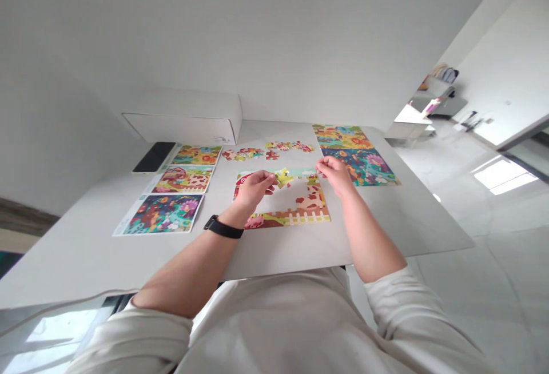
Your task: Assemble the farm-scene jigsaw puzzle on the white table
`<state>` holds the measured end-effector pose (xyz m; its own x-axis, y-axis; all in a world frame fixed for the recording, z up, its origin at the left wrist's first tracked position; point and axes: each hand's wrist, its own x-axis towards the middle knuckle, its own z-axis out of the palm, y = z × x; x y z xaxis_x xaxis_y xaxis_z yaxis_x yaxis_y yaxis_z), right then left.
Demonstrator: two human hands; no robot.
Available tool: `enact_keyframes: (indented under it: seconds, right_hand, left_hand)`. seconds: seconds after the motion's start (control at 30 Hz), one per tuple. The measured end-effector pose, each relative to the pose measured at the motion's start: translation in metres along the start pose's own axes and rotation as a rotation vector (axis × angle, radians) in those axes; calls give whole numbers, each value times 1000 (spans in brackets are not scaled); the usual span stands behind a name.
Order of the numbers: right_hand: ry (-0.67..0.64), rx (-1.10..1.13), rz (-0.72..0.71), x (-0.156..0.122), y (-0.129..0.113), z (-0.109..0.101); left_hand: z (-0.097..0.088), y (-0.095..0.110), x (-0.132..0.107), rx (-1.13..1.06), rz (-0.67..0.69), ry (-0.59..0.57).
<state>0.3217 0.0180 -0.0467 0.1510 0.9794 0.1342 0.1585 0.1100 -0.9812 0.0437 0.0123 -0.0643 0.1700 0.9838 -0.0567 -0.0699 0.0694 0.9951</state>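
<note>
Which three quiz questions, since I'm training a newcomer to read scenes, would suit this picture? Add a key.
1. Which hand holds the yellow-green puzzle part?
2. True or false: the black phone lies to the right of the partly built puzzle.
3. How many printed pictures lie to the left of that puzzle: A two, B three, or C five?

Key: 1. The left hand. 2. False: the phone lies to the puzzle's left. 3. B.
</note>
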Motion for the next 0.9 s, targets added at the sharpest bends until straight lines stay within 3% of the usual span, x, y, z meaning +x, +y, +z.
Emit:
enact_keyframes:
  seconds: [0.17,0.37,0.5,0.77,0.9]
  right_hand:
    - [-98,-47,-31,-5,1,9]
    - [-326,-131,-54,-15,2,23]
    - [-465,-201,-172,-23,3,29]
    - [-422,-478,-550,-31,-6,33]
    - [-416,-549,-654,-30,-9,33]
  left_hand:
    - [1,2,-1,27,22,4]
    - [1,-3,-1,120,75,-33]
    - [2,-6,0,163,102,-55]
    - [4,-7,-1,162,84,-77]
    - [5,-5,-2,127,50,-78]
